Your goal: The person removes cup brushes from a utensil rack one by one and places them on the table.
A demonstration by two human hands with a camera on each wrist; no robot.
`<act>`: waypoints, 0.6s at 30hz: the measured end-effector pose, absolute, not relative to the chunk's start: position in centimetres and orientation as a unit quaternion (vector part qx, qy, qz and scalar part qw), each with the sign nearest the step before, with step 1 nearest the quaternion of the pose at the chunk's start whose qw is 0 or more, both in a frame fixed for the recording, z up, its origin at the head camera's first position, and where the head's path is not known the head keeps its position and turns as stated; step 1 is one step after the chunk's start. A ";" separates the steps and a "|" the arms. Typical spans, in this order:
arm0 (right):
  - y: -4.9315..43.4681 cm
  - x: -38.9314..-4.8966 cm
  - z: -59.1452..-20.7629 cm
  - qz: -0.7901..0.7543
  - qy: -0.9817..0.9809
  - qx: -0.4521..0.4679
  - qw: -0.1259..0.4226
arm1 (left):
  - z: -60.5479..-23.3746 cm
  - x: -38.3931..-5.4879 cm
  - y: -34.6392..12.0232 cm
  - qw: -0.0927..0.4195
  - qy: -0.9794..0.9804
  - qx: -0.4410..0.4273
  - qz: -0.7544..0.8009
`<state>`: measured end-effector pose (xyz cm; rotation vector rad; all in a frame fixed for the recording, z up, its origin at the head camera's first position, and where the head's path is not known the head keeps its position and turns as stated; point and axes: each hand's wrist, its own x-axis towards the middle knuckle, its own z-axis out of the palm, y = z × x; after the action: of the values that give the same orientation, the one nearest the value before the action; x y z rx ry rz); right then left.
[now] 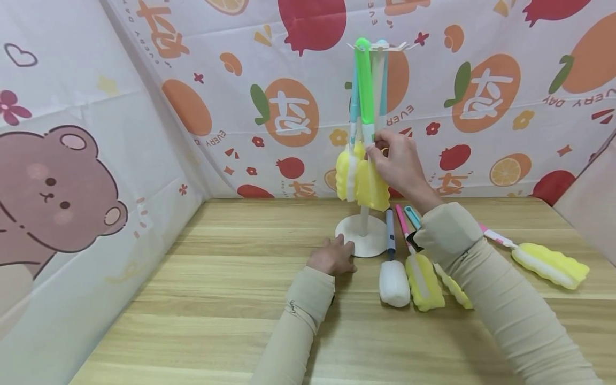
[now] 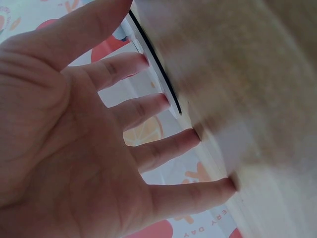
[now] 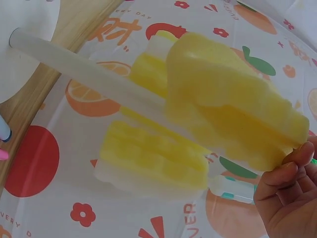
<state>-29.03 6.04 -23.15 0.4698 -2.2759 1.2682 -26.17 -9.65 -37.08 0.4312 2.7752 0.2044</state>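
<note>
Fingers (image 1: 381, 138) of the right hand (image 1: 401, 166) pinch the green brush (image 1: 367, 96) by its neck, its yellow sponge just below them and its handle rising above them to the hooks of the white stand (image 1: 364, 238), where a blue brush (image 1: 354, 112) hangs just to their left. Lower down, the left hand (image 1: 333, 256) has its fingers spread apart, some tips touching the stand's base and others the table (image 1: 216, 321). Beneath the right fingers and off to their right lie a white-headed brush (image 1: 394, 283) and two pink brushes (image 1: 425, 280).
</note>
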 end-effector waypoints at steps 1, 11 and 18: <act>6.0 -29.0 -23.1 0.465 -0.833 0.172 0.244 | -37.1 -26.2 -9.7 0.162 0.972 0.151 0.072; 6.0 -28.7 -23.1 0.468 -0.831 0.177 0.243 | -37.1 -26.1 -9.6 0.161 0.973 0.150 0.070; 5.9 -28.6 -22.9 0.467 -0.831 0.183 0.241 | -37.1 -26.1 -9.6 0.160 0.973 0.149 0.068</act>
<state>-28.56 5.94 -22.91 0.5017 -2.2725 1.2761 -26.12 -9.65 -37.10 0.4264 2.7810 0.1942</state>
